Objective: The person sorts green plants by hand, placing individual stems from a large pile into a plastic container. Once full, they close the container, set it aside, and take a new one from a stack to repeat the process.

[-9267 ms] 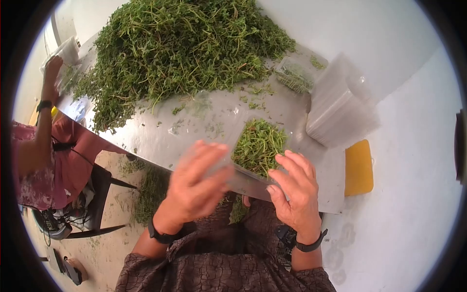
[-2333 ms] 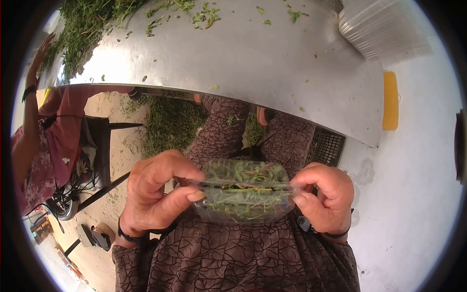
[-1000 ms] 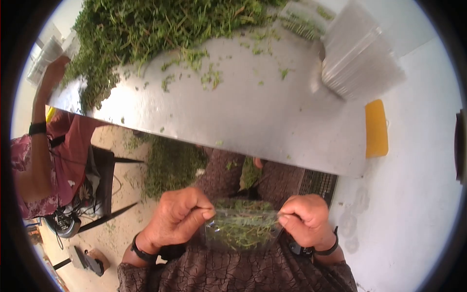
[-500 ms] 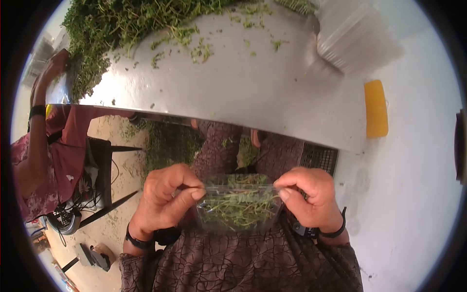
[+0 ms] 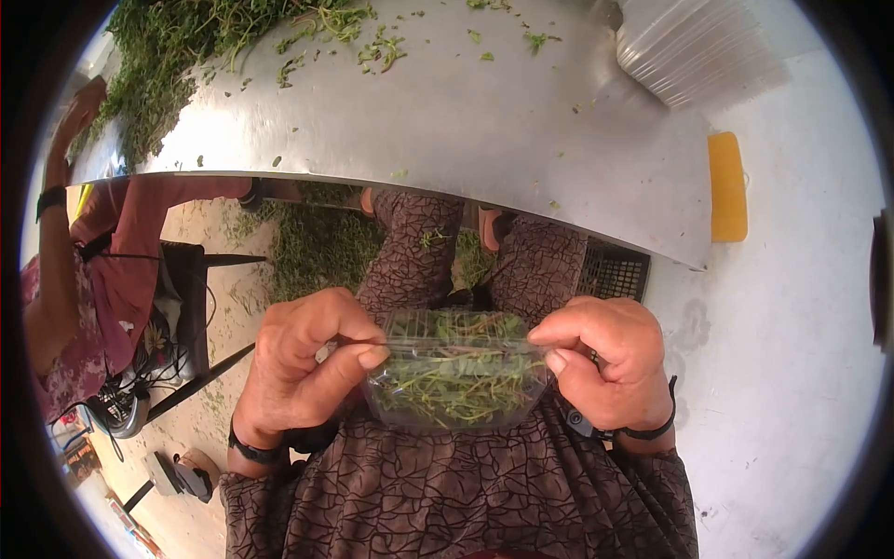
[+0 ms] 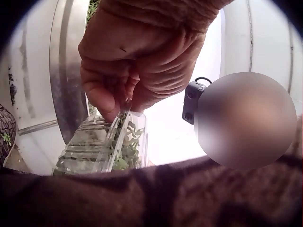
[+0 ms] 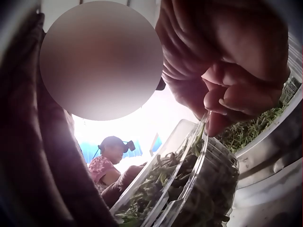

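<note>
A clear plastic clamshell box (image 5: 456,382) packed with green leafy stems is held in front of the person's torso, off the table. My left hand (image 5: 303,368) pinches its rim at the left end between thumb and forefinger. At the opposite end, my right hand (image 5: 610,363) pinches the rim the same way. The left wrist view has the ribbed box (image 6: 102,146) below the left fingers, lid and base rims together there. From the right wrist, the box (image 7: 189,179) runs down from the pinching fingertips, its two rims close together along the seam.
Beyond the hands stands a metal table (image 5: 447,121) with scattered leaf bits. A heap of greens (image 5: 177,65) is at its far left. Stacked clear containers (image 5: 694,51) stand at the right, near a yellow board (image 5: 727,186). Another person (image 5: 102,289) sits at the left.
Earlier the filled box lay on the table with both hands loose around it. It has since been lifted towards the torso and its lid brought over; both hands now pinch its rim.
</note>
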Demonstrator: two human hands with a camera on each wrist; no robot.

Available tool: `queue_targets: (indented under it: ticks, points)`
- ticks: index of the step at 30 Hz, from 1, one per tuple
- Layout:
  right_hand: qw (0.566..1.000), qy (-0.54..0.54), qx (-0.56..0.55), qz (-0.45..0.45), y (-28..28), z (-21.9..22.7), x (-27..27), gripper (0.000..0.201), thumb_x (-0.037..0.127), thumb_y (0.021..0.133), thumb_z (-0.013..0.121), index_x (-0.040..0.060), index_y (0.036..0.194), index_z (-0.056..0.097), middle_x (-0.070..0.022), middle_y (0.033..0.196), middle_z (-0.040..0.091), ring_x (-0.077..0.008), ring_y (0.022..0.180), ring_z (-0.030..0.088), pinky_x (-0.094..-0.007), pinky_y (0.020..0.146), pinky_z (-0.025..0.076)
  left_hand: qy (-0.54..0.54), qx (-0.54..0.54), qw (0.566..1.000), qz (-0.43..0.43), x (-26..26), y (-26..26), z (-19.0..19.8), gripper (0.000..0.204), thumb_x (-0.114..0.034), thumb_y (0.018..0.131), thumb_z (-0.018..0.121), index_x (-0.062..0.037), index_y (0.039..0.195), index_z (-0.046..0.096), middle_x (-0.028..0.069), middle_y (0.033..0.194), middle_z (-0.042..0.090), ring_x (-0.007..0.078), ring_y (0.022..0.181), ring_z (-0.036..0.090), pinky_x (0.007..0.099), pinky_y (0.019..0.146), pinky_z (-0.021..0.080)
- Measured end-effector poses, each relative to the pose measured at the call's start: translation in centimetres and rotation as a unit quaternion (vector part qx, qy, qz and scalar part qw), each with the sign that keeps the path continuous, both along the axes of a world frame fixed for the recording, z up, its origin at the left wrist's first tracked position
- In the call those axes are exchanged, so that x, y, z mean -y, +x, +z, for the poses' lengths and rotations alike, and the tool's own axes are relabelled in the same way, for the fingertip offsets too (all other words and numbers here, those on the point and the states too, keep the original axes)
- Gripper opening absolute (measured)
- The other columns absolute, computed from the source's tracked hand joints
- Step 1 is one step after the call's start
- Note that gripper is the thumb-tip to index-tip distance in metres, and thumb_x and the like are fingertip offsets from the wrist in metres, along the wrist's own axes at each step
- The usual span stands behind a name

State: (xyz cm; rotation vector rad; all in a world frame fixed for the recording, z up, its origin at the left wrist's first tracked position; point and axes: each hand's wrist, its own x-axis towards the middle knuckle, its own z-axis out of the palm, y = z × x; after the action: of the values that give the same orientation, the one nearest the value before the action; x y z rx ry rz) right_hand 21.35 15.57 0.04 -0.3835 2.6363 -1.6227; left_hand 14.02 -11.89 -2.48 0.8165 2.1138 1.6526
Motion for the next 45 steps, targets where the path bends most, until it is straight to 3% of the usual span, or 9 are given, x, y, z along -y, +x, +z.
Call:
queue_targets:
  ticks: [11,18,24,25,26,28,30,36,45]
  points:
    - [0.998,0.058,-0.021,-0.024,-0.4,-0.2,0.3,0.020,-0.007,0.064,0.059,0.0028,0.081,0.064,-0.0068,0.056,0.048,-0.0199,0.043,0.047,-0.0303,0.043,0.035,0.040,-0.018,0.999,0.015,-0.5,-0.1,-1.1,0.006,-0.004,0.084,0.067,-0.0018,0.082,0.062,0.0079,0.071,0.061,0.0203,0.062,0.061,0.0311,0.055,0.046]
    - [0.999,0.032,0.019,-0.036,-0.9,-0.6,0.2,0.017,-0.006,0.070,0.063,0.0016,0.084,0.065,-0.0057,0.061,0.056,-0.0134,0.047,0.052,-0.0257,0.046,0.038,0.042,0.011,0.999,0.021,-0.1,-0.2,-1.5,0.011,-0.010,0.086,0.067,-0.0011,0.083,0.061,0.0101,0.071,0.061,0.0243,0.062,0.061,0.0335,0.055,0.046]
    - [0.995,-0.012,0.096,-0.018,-1.3,-0.4,0.0,0.012,-0.003,0.079,0.065,0.0011,0.091,0.065,-0.0049,0.062,0.057,-0.0076,0.051,0.051,-0.0232,0.048,0.038,0.015,0.052,0.998,-0.010,0.6,-1.1,-0.9,0.015,-0.012,0.089,0.066,0.0003,0.097,0.065,0.0066,0.078,0.067,0.0144,0.071,0.063,0.0273,0.064,0.050]
    - [0.994,-0.023,0.102,-0.025,-1.2,-0.8,-0.3,0.011,-0.001,0.082,0.064,0.0006,0.093,0.064,-0.0023,0.062,0.058,-0.0060,0.052,0.052,-0.0220,0.048,0.039,0.036,0.118,0.992,0.023,0.4,-1.2,-0.1,0.018,-0.012,0.089,0.066,0.0010,0.102,0.065,0.0065,0.080,0.067,0.0137,0.073,0.063,0.0270,0.066,0.051]
    - [0.995,-0.019,0.094,-0.038,-1.1,-0.4,-0.5,0.011,-0.001,0.082,0.064,0.0006,0.093,0.064,-0.0023,0.062,0.058,-0.0060,0.052,0.052,-0.0220,0.048,0.039,0.056,0.184,0.980,0.055,0.3,-1.4,0.2,0.022,-0.011,0.089,0.066,0.0017,0.107,0.064,0.0063,0.082,0.068,0.0130,0.076,0.064,0.0268,0.069,0.052]
    - [0.978,-0.089,0.153,-0.112,-1.5,0.6,-0.6,0.011,0.001,0.085,0.063,-0.0001,0.096,0.064,0.0001,0.065,0.061,-0.0048,0.054,0.053,-0.0203,0.049,0.041,0.103,0.155,0.979,0.082,0.4,-2.1,-0.7,0.031,-0.006,0.090,0.064,0.0045,0.119,0.058,0.0095,0.097,0.066,0.0138,0.088,0.064,0.0277,0.077,0.053]
    - [0.971,-0.096,0.153,-0.153,-2.1,2.0,-1.0,0.011,0.002,0.088,0.059,-0.0020,0.097,0.064,-0.0009,0.069,0.062,-0.0046,0.055,0.055,-0.0194,0.050,0.044,0.154,0.145,0.969,0.126,0.2,-2.9,0.0,0.030,-0.006,0.091,0.062,0.0039,0.120,0.058,0.0097,0.098,0.065,0.0152,0.089,0.065,0.0278,0.078,0.053]
    - [0.912,-0.295,0.091,-0.270,-5.8,2.3,-4.3,0.014,0.003,0.088,0.055,-0.0070,0.093,0.063,-0.0087,0.072,0.063,-0.0107,0.053,0.058,-0.0246,0.047,0.048,0.134,0.043,0.975,0.169,0.3,-5.3,-0.1,0.025,-0.010,0.094,0.059,0.0039,0.115,0.058,0.0081,0.093,0.065,0.0164,0.085,0.066,0.0278,0.073,0.054]
    - [0.864,-0.348,0.081,-0.355,-13.7,0.7,-7.1,0.015,0.005,0.088,0.056,-0.0061,0.097,0.059,-0.0141,0.080,0.065,-0.0179,0.065,0.063,-0.0304,0.054,0.056,0.095,-0.018,0.977,0.191,-0.7,-8.1,-2.1,0.019,-0.005,0.095,0.056,0.0059,0.110,0.059,0.0088,0.085,0.066,0.0143,0.078,0.066,0.0268,0.071,0.054]
